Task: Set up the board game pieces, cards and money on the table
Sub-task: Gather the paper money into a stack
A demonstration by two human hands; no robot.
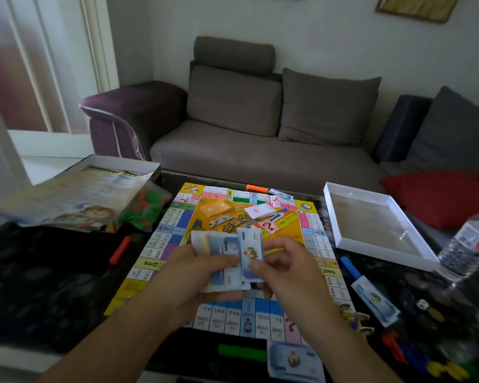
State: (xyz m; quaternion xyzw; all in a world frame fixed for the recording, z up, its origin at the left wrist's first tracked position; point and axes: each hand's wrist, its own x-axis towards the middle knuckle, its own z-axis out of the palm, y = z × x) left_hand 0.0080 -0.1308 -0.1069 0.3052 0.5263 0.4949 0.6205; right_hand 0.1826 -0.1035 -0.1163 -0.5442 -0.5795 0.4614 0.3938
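Above square board [174, 244], hands [244, 275] gripping paper banknotes [227, 244]

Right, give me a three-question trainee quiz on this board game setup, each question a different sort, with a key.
1. True or false: both hands hold play money above the game board.
2. Multiple choice: the white tray on the right side of the table holds: A) banknotes B) dice C) nothing visible.
3. Short answer: what colour is the bar lying at the near edge, beside a banknote pile?

Key: 1 true; 2 C; 3 green.
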